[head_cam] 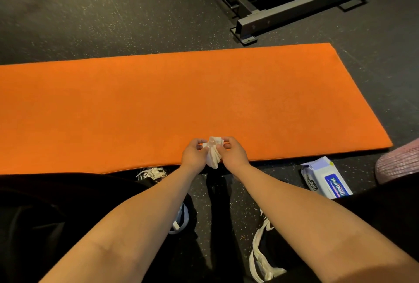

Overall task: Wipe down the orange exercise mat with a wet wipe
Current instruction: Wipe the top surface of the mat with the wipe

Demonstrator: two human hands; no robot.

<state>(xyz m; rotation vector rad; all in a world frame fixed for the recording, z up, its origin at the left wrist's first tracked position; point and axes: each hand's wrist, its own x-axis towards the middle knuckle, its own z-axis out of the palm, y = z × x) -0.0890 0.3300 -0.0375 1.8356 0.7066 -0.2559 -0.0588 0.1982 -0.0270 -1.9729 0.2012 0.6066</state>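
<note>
Both hands — left hand [194,154], right hand [233,154] — are pinching a crumpled white wet wipe [213,154] in their grip above the flat orange mat [158,97] near edge — bare foam stretching ahead.

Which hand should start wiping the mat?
Probably the right hand. Both it and the left hand pinch the bunched wipe above the near edge of the mat, so it's close. But its end shows on the right side, a handy place to start.
</note>
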